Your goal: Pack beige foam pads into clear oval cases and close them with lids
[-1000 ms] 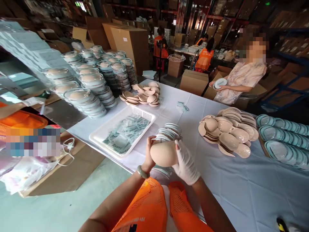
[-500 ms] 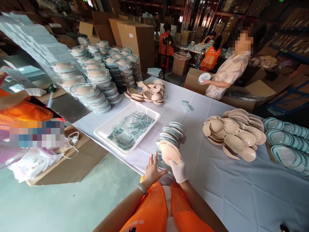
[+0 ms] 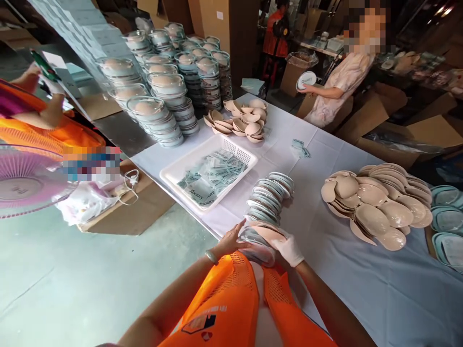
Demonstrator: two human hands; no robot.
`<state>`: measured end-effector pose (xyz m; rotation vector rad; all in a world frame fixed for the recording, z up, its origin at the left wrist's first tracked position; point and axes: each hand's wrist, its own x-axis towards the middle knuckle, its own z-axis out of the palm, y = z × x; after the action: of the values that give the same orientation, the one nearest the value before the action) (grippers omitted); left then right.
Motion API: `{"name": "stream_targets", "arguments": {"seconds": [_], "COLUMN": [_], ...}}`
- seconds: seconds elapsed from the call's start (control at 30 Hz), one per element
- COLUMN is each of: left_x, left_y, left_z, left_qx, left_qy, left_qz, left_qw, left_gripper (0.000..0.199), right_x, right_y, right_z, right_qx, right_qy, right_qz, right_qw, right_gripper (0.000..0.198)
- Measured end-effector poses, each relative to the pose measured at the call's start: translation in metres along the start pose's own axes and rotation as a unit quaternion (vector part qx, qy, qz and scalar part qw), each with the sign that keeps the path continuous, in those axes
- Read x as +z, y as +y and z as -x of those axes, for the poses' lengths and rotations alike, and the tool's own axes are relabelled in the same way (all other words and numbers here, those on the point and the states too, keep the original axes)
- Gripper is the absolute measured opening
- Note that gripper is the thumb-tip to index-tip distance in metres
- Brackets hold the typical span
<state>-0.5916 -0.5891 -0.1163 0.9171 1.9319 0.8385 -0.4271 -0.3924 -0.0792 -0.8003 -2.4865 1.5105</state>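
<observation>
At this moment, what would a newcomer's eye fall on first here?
Probably the wearer's bright orange mesh vest, bottom centre. Then the tall stacks of clear-lidded round packs, upper left, and the heap of beige bra cups, right. Above the vest, the white-gloved right hand grips at least one beige bra cup.

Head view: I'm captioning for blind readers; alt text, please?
A gloved right hand grips a beige cup or cups, the left hand opposite, near round containers on a cloth-covered table; a white basket of sachets sits farther left.
</observation>
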Motion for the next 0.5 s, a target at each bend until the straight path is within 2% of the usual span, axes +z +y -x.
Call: {"name": "stream_targets", "arguments": {"seconds": [0.07, 0.1, 0.13, 0.2, 0.23, 0.3, 0.4, 0.5], "left_x": [-0.004, -0.002, 0.001, 0.011, 0.018, 0.032, 0.049, 0.060], "left_y": [0.003, 0.007, 0.014, 0.028, 0.036, 0.051, 0.071, 0.093], "left_z": [0.010, 0.015, 0.020, 0.026, 0.027, 0.026, 0.015, -0.001], "left_qx": [0.011, 0.013, 0.012, 0.005, 0.002, 0.014, 0.070, 0.122], "left_qy": [-0.013, -0.018, -0.023, -0.034, -0.039, -0.044, -0.078, -0.141], "left_qz": [-0.026, -0.057, -0.097, -0.183, -0.223, -0.302, -0.405, -0.445], "left_qw": [1.000, 0.998, 0.995, 0.983, 0.974, 0.952, 0.908, 0.876], "left_gripper": [0.100, 0.097, 0.096, 0.102, 0.109, 0.115, 0.097, 0.082], "right_x": [0.003, 0.002, 0.001, -0.008, -0.015, -0.031, -0.052, -0.057], "right_y": [0.001, 0.000, -0.001, -0.004, -0.005, -0.006, -0.001, 0.014], "right_z": [-0.004, -0.006, -0.008, -0.008, -0.007, 0.002, 0.027, 0.060], "right_qx": [0.026, 0.054, 0.092, 0.169, 0.194, 0.208, 0.218, 0.264], "right_qy": [0.086, 0.152, 0.231, 0.377, 0.428, 0.485, 0.534, 0.575], "right_qz": [-0.084, -0.110, -0.132, -0.174, -0.201, -0.250, -0.281, -0.296], "right_qw": [0.992, 0.981, 0.959, 0.894, 0.860, 0.812, 0.767, 0.715], "right_gripper": [0.047, 0.053, 0.062, 0.079, 0.085, 0.088, 0.079, 0.076]}}
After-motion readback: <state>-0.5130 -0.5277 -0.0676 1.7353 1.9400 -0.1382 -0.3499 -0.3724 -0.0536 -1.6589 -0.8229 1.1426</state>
